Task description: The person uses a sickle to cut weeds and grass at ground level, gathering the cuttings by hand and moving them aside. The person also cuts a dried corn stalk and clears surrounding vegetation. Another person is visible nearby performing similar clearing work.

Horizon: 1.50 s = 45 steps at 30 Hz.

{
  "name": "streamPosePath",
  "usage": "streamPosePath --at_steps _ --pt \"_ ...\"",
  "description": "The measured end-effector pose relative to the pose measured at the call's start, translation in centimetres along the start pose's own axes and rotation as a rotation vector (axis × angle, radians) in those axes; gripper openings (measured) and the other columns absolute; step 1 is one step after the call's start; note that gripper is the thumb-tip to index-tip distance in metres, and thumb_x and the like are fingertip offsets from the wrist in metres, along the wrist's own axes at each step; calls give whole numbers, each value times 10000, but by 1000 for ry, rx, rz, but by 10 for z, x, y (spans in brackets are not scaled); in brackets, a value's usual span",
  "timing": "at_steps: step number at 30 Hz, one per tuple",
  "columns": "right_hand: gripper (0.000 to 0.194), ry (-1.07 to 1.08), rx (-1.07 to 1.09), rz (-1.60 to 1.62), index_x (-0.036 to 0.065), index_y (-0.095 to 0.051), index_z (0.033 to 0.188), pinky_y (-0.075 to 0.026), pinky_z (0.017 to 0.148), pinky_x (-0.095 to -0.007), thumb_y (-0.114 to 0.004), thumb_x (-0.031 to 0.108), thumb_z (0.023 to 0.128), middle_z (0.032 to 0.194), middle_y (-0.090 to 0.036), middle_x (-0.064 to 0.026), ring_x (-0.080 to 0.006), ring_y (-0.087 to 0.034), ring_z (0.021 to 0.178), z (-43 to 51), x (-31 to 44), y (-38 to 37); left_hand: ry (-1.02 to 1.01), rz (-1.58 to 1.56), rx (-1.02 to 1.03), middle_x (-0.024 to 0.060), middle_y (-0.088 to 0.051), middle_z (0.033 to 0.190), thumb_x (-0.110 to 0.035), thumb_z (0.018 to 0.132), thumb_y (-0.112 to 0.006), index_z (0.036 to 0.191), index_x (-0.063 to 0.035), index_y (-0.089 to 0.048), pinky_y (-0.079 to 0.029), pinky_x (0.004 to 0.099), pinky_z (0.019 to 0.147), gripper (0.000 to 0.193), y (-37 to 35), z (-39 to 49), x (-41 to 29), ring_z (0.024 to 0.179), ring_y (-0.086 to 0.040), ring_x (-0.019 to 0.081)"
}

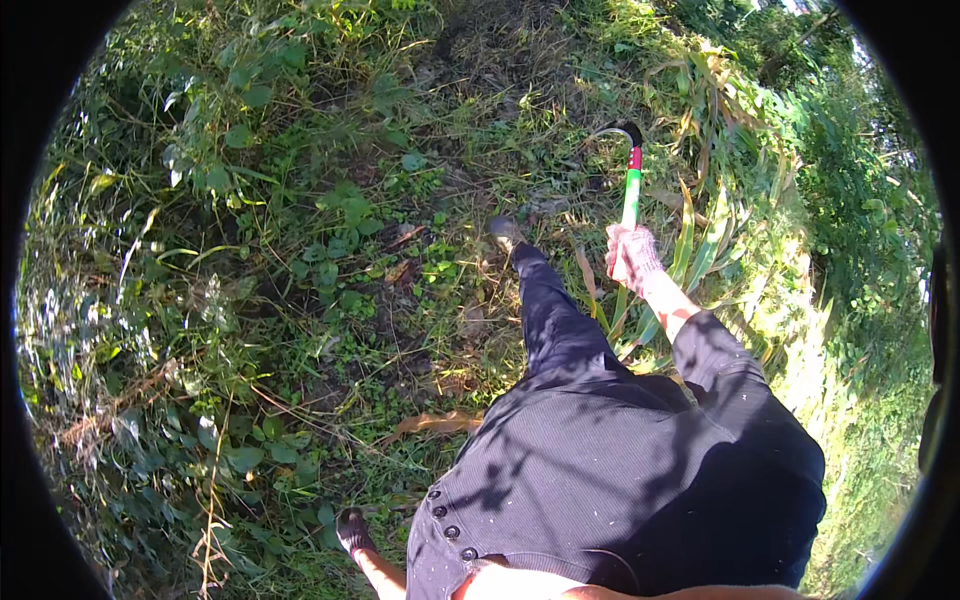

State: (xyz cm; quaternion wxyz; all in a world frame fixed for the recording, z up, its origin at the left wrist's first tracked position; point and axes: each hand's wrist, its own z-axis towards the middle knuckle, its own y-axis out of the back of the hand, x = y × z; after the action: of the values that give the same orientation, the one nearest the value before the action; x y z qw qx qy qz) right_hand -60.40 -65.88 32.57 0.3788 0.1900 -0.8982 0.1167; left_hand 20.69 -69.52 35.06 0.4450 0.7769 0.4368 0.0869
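My right hand (634,255), in a knitted glove, is closed around the handle of a sickle (632,184). The handle is green with a red section near the head, and the curved blade (616,131) hooks to the left above low grass. My left hand (354,531), also gloved, hangs at the lower left over the undergrowth. Its fingers are too dark and small to read, and I cannot make out anything in it. Below my right hand stand long-leaved green plants (694,240) that look like maize.
One dark-trousered leg (555,315) reaches forward, its shoe (504,229) on weedy ground. Dense leafy weeds (225,150) rise on the left. A dry leaf (435,424) lies near my jacket (600,480). Trees and shrubs (862,195) border the right side, and a dry stalk (214,487) stands lower left.
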Motion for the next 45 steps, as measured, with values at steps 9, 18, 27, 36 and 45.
streamPosePath --at_steps 9,18,27,36,45 --pt "91 -126 -79 40 94 -570 900 -435 433 -324 -656 117 877 626 -522 -12 -164 -535 491 184 59 -34 -546 -40 82 126 -645 1274 -216 859 -746 1394 -81 -531 -496 321 921 592 -92 -17 -451 1077 -619 232" --pt "78 -204 -189 138 108 -564 873 -387 450 -335 -638 81 881 643 -490 8 -155 -485 508 277 95 -7 -629 572 -729 189 -192 1617 -454 810 -767 1525 -214 -323 -408 503 1110 875 -89 -59 -736 1419 -357 390" --pt "94 -377 -125 143 138 -561 924 -372 422 -306 -627 101 869 626 -492 21 -138 -483 485 288 136 -16 -372 1654 -1271 225 -256 1585 -219 1007 -396 1471 24 -380 -349 437 1164 524 -80 41 -836 1444 -308 397" --pt "111 -173 -162 -84 34 -600 838 -406 376 -348 -658 129 840 625 -548 -53 -189 -505 400 266 177 -9 -618 713 -1018 5 -328 1594 -282 942 -503 1444 -212 -501 -158 401 1234 507 -81 87 -899 1489 -235 298" --pt "60 -341 21 537 83 -507 890 -366 362 -345 -559 54 889 627 -485 -8 -145 -429 419 313 177 -21 -643 433 -694 174 -645 1227 -205 836 -639 1227 -37 -617 -505 463 911 426 -94 116 -935 1121 -609 382"
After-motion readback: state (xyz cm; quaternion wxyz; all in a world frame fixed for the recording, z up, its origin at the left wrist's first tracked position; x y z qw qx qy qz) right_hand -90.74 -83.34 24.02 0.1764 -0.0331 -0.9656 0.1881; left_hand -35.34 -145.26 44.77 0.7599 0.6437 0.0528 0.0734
